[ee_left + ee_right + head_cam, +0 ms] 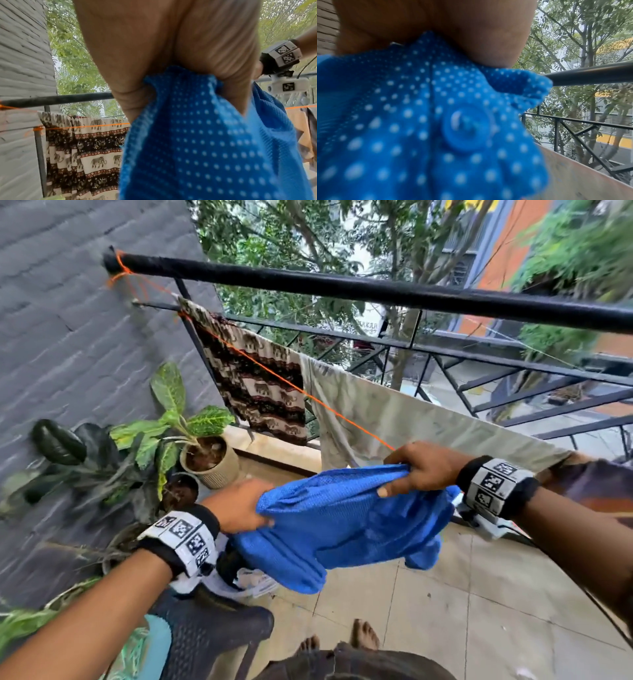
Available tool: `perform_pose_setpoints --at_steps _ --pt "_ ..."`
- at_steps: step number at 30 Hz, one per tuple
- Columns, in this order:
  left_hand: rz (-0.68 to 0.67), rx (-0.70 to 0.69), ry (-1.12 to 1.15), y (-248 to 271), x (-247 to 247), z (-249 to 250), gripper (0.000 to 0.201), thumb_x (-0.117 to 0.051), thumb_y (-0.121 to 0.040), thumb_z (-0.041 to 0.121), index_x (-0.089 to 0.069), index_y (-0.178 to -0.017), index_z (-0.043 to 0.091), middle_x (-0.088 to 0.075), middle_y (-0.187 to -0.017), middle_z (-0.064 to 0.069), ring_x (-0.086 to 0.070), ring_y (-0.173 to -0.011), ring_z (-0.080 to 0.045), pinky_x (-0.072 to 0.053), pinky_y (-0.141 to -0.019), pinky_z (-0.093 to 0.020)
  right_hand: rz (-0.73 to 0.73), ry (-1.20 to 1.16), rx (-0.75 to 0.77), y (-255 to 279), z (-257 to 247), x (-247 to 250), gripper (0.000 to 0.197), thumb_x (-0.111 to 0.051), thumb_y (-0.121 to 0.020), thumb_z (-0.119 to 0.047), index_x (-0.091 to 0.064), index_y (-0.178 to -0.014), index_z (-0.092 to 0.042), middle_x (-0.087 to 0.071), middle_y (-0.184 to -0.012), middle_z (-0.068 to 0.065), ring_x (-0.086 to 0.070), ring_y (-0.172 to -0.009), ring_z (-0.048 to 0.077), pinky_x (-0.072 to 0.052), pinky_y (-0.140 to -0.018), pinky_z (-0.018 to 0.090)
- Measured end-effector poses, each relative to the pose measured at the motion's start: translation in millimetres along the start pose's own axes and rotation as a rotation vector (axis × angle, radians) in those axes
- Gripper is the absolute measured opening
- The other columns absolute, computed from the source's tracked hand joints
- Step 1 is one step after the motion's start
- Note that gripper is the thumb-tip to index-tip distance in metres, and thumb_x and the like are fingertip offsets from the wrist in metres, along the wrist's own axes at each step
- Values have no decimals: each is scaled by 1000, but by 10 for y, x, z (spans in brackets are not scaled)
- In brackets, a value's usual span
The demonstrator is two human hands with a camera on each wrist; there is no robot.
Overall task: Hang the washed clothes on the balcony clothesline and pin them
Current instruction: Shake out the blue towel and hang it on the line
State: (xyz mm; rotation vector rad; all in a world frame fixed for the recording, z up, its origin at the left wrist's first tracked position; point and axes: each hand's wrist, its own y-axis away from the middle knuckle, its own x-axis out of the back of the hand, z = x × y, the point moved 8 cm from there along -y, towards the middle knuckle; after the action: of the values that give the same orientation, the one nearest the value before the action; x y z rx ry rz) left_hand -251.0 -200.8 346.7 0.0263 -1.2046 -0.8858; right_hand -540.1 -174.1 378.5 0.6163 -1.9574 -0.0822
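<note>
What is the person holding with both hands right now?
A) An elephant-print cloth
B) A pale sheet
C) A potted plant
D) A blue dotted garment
D: the left hand and the right hand each grip an end of the blue dotted garment, held bunched between them below the orange clothesline.

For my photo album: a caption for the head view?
Both hands hold a blue garment beside the orange clothesline.

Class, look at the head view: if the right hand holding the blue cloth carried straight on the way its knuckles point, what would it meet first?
Probably the thin orange clothesline, which ends right at the right hand; depth is unclear.
</note>
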Motion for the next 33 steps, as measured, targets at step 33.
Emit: perform_pose_setpoints --at_steps 33 --pt "-219 -225 -37 -30 -664 31 57 -83 -67 46 -61 -117 32 -71 -109 13 -65 -99 -8 -45 -77 -21 -105 -22 -513 906 283 -916 70 -61 -48 -92 -63 -90 -35 -70 -77 -5 -67 -74 18 -55 -70 37"
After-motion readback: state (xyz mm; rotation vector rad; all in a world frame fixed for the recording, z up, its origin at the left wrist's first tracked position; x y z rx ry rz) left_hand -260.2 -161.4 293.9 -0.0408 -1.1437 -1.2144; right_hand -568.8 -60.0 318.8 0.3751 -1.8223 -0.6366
